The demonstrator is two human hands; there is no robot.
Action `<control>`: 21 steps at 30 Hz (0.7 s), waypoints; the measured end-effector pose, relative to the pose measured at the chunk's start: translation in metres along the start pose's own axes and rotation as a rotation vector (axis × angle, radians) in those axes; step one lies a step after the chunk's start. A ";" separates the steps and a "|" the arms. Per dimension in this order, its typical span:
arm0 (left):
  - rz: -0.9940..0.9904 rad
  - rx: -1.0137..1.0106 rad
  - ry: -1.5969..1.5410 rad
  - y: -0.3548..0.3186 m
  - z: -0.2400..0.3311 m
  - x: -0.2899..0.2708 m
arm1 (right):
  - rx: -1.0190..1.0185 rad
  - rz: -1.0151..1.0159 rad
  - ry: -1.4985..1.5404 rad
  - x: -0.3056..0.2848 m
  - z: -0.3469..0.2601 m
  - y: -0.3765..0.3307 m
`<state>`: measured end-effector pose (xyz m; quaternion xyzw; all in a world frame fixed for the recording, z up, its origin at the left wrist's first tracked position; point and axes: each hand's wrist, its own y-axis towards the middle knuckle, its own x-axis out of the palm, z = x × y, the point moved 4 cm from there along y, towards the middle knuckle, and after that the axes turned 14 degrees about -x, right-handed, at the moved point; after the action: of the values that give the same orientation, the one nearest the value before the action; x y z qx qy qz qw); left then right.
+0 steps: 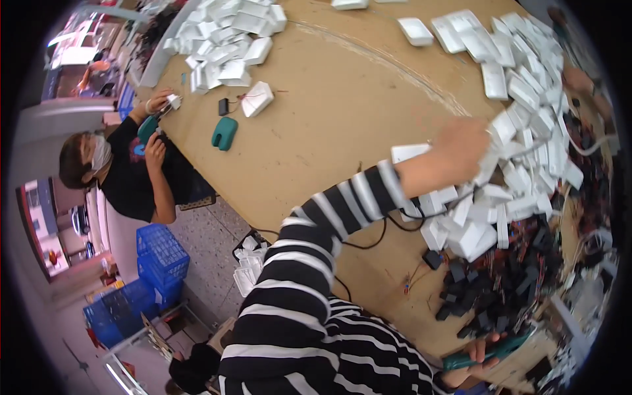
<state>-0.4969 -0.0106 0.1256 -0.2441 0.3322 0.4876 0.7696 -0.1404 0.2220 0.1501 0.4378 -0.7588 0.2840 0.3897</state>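
Observation:
My left hand (455,153), at the end of a striped sleeve, reaches over the near side of a large heap of white plastic cases (540,148). It is blurred by motion, so I cannot tell how its fingers stand or whether a case is in them. Lower down, close to my body, my right hand (477,359) has its fingers wrapped round a teal-green hand tool (461,361), whose kind I cannot make out. Just beyond that hand lies a pile of small black boxes with thin coloured wires (490,280). A black cable (368,245) runs beneath my left forearm.
Across the brown table (329,99), a masked co-worker (131,158) holds a small white part and a teal tool. Near them lie another teal object (224,133), a wired white case (257,99) and more white cases (227,39). Blue crates (161,253) stand on the floor.

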 end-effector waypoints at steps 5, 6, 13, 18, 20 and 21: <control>0.539 -0.187 -0.291 -0.098 -0.058 -0.042 | 0.066 -0.031 0.142 0.007 0.003 -0.002; 0.507 -0.212 -0.329 -0.108 -0.060 -0.043 | 0.088 -0.072 0.134 0.009 0.004 -0.002; 0.355 0.020 -0.003 -0.154 -0.007 0.011 | 0.051 -0.154 0.114 -0.001 -0.007 -0.021; 0.215 -0.030 0.329 -0.150 -0.002 0.030 | 0.043 -0.190 0.114 0.002 -0.009 -0.030; 0.212 -0.005 0.338 -0.148 -0.008 0.033 | 0.009 -0.152 0.089 -0.002 -0.009 -0.035; 0.247 0.053 0.334 -0.148 -0.009 0.031 | 0.001 -0.149 0.089 -0.002 -0.009 -0.036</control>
<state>-0.3551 -0.0586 0.1044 -0.2585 0.4952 0.5221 0.6445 -0.1045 0.2133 0.1568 0.4803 -0.7059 0.2736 0.4428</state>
